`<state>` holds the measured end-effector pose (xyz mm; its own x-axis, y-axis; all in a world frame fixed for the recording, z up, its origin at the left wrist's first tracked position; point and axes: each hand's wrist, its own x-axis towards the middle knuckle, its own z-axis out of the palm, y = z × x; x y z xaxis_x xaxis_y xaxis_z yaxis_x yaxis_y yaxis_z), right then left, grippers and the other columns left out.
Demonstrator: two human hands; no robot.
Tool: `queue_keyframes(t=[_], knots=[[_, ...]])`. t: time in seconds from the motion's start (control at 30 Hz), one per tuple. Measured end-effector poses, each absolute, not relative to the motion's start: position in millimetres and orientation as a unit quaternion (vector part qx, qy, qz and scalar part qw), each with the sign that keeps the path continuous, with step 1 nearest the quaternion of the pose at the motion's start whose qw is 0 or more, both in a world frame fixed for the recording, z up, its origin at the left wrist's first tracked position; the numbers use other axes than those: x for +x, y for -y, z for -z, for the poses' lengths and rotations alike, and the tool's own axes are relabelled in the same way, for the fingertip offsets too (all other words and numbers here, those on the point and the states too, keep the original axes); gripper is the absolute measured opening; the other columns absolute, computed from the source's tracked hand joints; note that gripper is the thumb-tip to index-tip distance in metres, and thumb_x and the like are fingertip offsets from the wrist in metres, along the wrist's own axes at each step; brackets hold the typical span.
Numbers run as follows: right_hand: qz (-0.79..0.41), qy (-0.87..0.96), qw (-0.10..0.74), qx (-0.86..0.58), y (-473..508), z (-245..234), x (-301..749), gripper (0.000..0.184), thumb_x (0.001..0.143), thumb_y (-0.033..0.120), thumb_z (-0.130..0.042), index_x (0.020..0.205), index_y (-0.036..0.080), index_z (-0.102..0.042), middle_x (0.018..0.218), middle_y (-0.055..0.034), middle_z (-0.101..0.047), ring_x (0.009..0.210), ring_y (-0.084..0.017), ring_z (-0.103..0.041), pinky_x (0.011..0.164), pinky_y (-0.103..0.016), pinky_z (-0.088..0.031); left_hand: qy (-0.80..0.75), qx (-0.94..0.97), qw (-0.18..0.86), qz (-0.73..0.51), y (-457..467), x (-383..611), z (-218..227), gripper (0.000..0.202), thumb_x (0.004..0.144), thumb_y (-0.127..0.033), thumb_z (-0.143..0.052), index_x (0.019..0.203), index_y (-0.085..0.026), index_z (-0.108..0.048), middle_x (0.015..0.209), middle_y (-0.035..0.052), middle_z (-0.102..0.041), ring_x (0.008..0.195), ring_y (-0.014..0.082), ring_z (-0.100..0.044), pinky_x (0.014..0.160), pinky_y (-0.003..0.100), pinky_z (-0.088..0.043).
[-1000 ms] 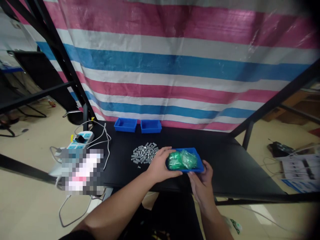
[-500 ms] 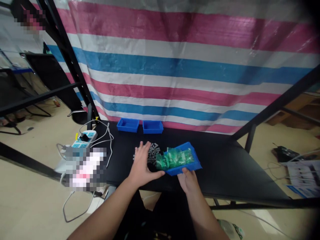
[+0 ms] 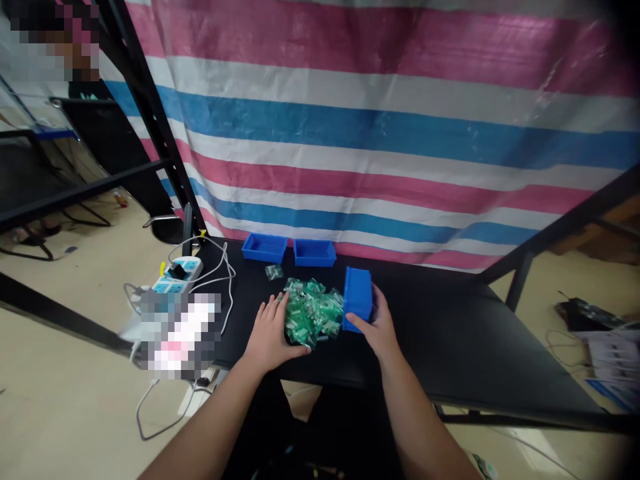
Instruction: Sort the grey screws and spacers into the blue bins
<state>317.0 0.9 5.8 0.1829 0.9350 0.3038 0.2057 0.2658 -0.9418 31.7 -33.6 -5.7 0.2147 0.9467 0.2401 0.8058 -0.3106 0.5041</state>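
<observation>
Left hand: open, palm down, fingers spread; pressed against the near-left side of the heap, not gripping it.

Right hand: partly closed; holds the tray between thumb and fingers at the tray's lower and right sides.

Tray: blue; stands on its side, upright, at the right of the heap, its open face toward the packets.

Packets: green, in clear wrap; lie in a loose heap at mid-tabletop, between both hands.

Change: the tray, carried flat with packets in it a second ago, is now tipped up and holds none that can be seen; the packets are out on the tabletop.

Silver parts: no longer visible; whether they lie beneath the heap cannot be told.

Rest: a single packet lies apart, just in front of two blue bins at the far edge; a power strip sits at the left edge.
</observation>
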Motion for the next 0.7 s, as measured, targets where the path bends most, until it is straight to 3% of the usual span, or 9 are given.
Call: queue_keyframes(t=[0.1, 0.23, 0.37, 0.5, 0.6, 0.7], knots=[[-0.363, 0.464, 0.628, -0.508, -2.5, 13.2, 336.8, 0.096, 0.06, 0.04, -0.09, 0.144, 0.027, -0.046, 0.13, -0.0102, -0.064, 0.111, -0.03, -0.065, 0.099, -0.05, -0.052, -0.577, 0.762, 0.138, -0.26, 33.5, 30.3, 7.5, 0.132, 0.058, -0.07, -0.082, 0.161, -0.018, -0.018, 0.163, 0.0247, -0.027, 0.154, 0.0439, -0.019, 0.122, 0.063, -0.021], [-0.366, 0.366, 0.696, -0.497, -6.4, 18.0, 354.5, 0.082, 0.061, 0.041, -0.084, 0.136, 0.028, -0.053, 0.119, -0.0065, -0.069, 0.108, -0.028, -0.066, 0.104, -0.054, -0.048, -0.576, 0.761, 0.13, -0.269, 34.1, 29.6, 10.5, 0.127, 0.061, -0.064, -0.083, 0.161, -0.021, -0.018, 0.167, 0.0248, -0.014, 0.155, 0.045, -0.011, 0.121, 0.064, -0.022], [-0.388, 0.336, 0.73, -0.451, -14.2, 3.3, 366.7, 0.073, 0.069, 0.037, -0.077, 0.136, 0.038, -0.049, 0.128, -0.0021, -0.065, 0.113, -0.026, -0.065, 0.102, -0.057, -0.05, -0.58, 0.756, 0.131, -0.275, 36.0, 29.8, 10.8, 0.125, 0.064, -0.055, -0.084, 0.163, -0.024, -0.013, 0.169, 0.0227, -0.002, 0.155, 0.0469, -0.005, 0.121, 0.065, -0.024], [-0.358, 0.36, 0.733, -0.452, -27.7, -2.8, 384.5, 0.079, 0.074, 0.034, -0.075, 0.14, 0.05, -0.036, 0.143, 0.0006, -0.052, 0.122, -0.025, -0.059, 0.094, -0.058, -0.055, -0.583, 0.75, 0.133, -0.283, 37.5, 30.1, 9.9, 0.123, 0.066, -0.05, -0.084, 0.163, -0.027, -0.012, 0.17, 0.0195, 0.007, 0.155, 0.0477, -0.002, 0.12, 0.066, -0.025], [-0.362, 0.372, 0.701, -0.489, -47.1, 2.8, 400.7, 0.082, 0.07, 0.036, -0.08, 0.139, 0.046, -0.037, 0.142, -0.0017, -0.05, 0.121, -0.025, -0.058, 0.09, -0.054, -0.056, -0.581, 0.751, 0.138, -0.282, 37.4, 30.2, 8.6, 0.125, 0.065, -0.05, -0.085, 0.164, -0.029, -0.011, 0.17, 0.018, 0.01, 0.154, 0.0484, -0.001, 0.119, 0.066, -0.026], [-0.338, 0.403, 0.667, -0.528, -73.2, 8.1, 412.9, 0.078, 0.067, 0.042, -0.082, 0.136, 0.034, -0.046, 0.133, -0.0054, -0.054, 0.116, -0.026, -0.06, 0.092, -0.05, -0.055, -0.579, 0.756, 0.15, -0.268, 36.1, 29.9, 6.4, 0.132, 0.062, -0.057, -0.086, 0.164, -0.03, -0.007, 0.169, 0.019, 0.017, 0.153, 0.0499, 0.001, 0.119, 0.067, -0.025]])
